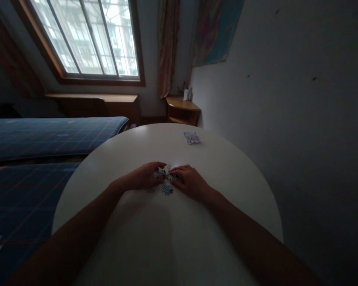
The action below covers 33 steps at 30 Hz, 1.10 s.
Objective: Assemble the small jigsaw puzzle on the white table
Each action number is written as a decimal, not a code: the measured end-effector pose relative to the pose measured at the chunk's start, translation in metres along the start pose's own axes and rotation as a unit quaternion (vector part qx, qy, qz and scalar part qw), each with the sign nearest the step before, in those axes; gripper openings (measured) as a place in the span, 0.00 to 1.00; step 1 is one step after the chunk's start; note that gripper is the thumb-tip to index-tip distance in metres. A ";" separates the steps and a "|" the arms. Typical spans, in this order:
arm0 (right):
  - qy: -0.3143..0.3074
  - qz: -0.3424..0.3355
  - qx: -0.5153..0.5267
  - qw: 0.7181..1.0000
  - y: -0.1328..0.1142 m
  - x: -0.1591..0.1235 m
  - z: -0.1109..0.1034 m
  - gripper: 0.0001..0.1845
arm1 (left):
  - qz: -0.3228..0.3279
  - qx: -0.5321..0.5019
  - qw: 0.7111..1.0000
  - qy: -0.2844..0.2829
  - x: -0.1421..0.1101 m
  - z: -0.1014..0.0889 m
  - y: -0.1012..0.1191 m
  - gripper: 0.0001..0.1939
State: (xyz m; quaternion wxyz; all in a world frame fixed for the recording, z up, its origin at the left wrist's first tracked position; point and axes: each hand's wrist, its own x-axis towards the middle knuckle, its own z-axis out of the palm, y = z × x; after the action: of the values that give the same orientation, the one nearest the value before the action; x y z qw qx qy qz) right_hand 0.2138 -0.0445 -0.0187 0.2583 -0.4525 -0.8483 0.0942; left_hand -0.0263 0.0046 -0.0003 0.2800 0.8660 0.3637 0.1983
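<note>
A small heap of jigsaw puzzle pieces [167, 189], blue, white and dark, lies on the round white table [155, 238]. My left hand [144, 175] cups the heap from the left, thumb and fingers apart. On the opposite side, my right hand [191, 182] curves over more pieces with its fingertips pointing inward and its thumb apart from them. Both hands rest low, at the pieces; some pieces are hidden beneath the fingers. Whether a single piece is pinched is too small and dim to see.
Farther back on the table lies a small colourful printed packet [192, 138]. A bed with a blue checked cover [47, 135] stands to the left. Behind are a corner shelf [183, 104], a desk [119, 97] and a window. A wall [301, 139] runs along the right.
</note>
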 end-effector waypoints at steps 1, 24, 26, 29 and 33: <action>-0.002 -0.002 -0.004 1.000 0.000 0.001 0.000 0.14 | 0.004 0.028 0.999 -0.033 -0.004 -0.004 -0.001 0.34; 0.028 0.071 0.013 0.997 0.015 -0.001 -0.015 0.17 | 0.045 0.068 0.996 -0.021 0.000 0.003 0.000 0.16; 0.016 0.074 -0.008 0.997 0.018 -0.002 -0.015 0.19 | 0.018 0.101 0.995 -0.019 -0.003 -0.001 -0.001 0.21; -0.002 0.079 -0.004 0.997 0.020 -0.001 -0.015 0.18 | -0.016 0.132 0.990 -0.037 -0.005 -0.005 -0.002 0.21; -0.022 0.064 0.012 0.998 0.016 0.001 -0.016 0.17 | -0.024 0.131 0.990 -0.049 -0.004 -0.003 -0.002 0.14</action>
State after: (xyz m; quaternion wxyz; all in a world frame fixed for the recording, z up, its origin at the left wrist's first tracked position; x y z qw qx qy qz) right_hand 0.2338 -0.0356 -0.0109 0.2386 -0.5005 -0.8219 0.1303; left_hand -0.0313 0.0033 0.0001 0.1857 0.8951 0.3928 0.0997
